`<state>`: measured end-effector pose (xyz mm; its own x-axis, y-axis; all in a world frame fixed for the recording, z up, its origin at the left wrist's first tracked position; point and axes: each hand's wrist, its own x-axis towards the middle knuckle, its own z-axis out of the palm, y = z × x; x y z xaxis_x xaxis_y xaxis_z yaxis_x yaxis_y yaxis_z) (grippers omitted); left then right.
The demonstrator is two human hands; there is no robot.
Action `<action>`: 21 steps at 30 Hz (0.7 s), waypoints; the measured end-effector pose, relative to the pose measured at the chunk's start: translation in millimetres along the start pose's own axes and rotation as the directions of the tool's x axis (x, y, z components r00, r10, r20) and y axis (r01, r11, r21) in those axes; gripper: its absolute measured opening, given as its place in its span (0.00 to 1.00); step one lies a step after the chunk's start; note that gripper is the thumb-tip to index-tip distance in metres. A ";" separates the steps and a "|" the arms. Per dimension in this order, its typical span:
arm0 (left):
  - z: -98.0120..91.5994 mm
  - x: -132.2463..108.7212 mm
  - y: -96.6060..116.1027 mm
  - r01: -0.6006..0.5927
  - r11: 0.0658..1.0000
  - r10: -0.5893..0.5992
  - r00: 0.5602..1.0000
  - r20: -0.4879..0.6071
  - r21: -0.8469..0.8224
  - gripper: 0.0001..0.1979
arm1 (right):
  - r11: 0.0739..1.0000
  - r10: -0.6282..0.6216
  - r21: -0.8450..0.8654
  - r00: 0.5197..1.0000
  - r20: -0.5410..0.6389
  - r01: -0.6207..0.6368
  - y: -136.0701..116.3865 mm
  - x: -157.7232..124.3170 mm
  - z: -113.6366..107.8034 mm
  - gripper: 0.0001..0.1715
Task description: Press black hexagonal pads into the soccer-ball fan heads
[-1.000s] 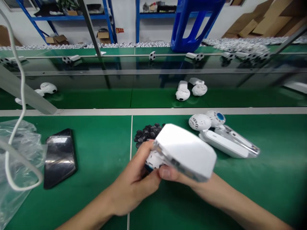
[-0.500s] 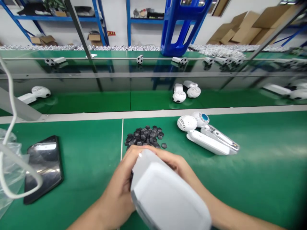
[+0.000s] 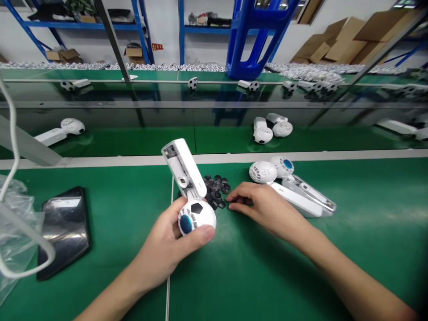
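On the green workbench mat (image 3: 267, 276), a person's left hand (image 3: 160, 254) curls its fingers around the football-patterned head of a white handheld fan (image 3: 187, 178), whose opened body tilts up over a heap of black hexagonal pieces (image 3: 216, 191). The right hand (image 3: 264, 207) holds nothing, its fingers loosely together, their tips just beside that heap and near two more white fans (image 3: 294, 191). A black smartphone (image 3: 63, 232) lies by a plastic bag (image 3: 16, 232), while blue shelving (image 3: 140, 26) and cardboard boxes (image 3: 341, 40) stand along the far wall.
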<state>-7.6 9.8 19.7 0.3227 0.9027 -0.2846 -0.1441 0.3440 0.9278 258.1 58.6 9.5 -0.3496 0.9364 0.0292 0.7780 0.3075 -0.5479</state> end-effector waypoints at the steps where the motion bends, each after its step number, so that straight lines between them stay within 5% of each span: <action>1: 0.4 -0.1 -0.8 -0.029 0.999 0.030 0.999 -0.023 0.040 0.26 | 1.000 -0.024 -0.012 1.000 -0.008 0.024 -1.2 -1.0 0.9 0.06; 5: -2.0 -0.8 -1.1 -0.132 0.981 0.154 0.975 -0.157 0.145 0.41 | 0.972 -0.237 -0.026 0.968 -0.088 0.235 -13.3 -10.2 -3.6 0.10; 7: -5.3 0.0 0.2 -0.154 0.984 0.170 0.966 -0.195 0.093 0.57 | 0.908 -0.414 -0.031 0.883 -0.222 0.418 -24.0 -18.7 -7.6 0.11; 9: -9.2 1.8 1.1 -0.156 0.986 0.149 0.982 -0.112 -0.051 0.63 | 0.851 -0.505 -0.026 0.802 -0.318 0.525 -35.9 -28.6 -10.6 0.10; 11: -12.8 3.7 0.7 -0.146 0.960 0.164 0.985 0.060 -0.238 0.56 | 0.845 -0.495 0.020 0.796 -0.349 0.534 -45.6 -37.7 -12.4 0.16; 15: -14.6 4.2 -2.9 -0.079 0.893 0.232 0.924 0.305 -0.443 0.18 | 0.815 -0.493 0.065 0.748 -0.444 0.576 -51.9 -45.2 -14.8 0.26; 19: -10.2 2.5 -7.0 -0.102 0.919 0.219 0.935 0.278 -0.382 0.11 | 0.730 -0.647 -0.037 0.672 -0.361 0.682 -50.8 -39.9 -15.3 0.18; 21: -8.4 1.8 -9.8 -0.129 0.938 0.211 0.949 0.234 -0.322 0.12 | 0.721 -0.625 0.044 0.676 -0.391 0.692 -53.8 -37.2 -9.4 0.17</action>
<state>-13.5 10.3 8.1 0.4950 0.8687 -0.0176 -0.4780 0.2892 0.8294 234.2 8.8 45.7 -0.5182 0.5067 0.6890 0.2960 0.8621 -0.4113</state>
